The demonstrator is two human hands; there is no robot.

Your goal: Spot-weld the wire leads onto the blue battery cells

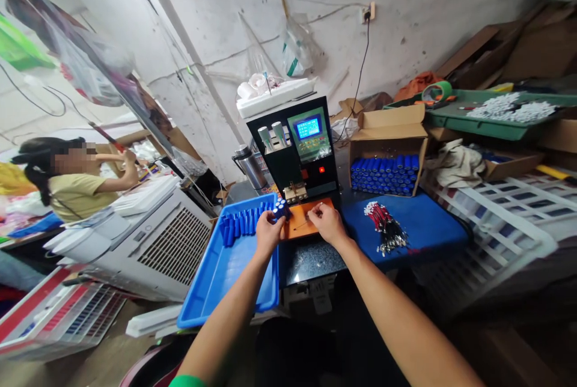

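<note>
My left hand (pixel 269 232) is closed on a blue battery pack (pixel 280 209) with pale round ends, at the left edge of the orange plate (pixel 297 229). Over the plate's right side is my right hand (pixel 329 223), its fingers pinched together; what they hold, if anything, is too small to make out. A thin dark wire lies on the plate between the hands. Just behind them stands a black spot welder (pixel 314 158) with a lit blue screen and brass-coloured electrode holders (pixel 295 192). Blue battery packs (pixel 243 222) lie in rows in the blue tray (pixel 193 309) at left.
Red and black wire leads (pixel 383 225) lie on a blue mat (pixel 435 228) at right. Behind them is a cardboard box (pixel 392 119) of blue batteries. A steel flask (pixel 249 167) stands left of the welder. Another person (pixel 76 185) works far left, beyond an air cooler (pixel 169 246).
</note>
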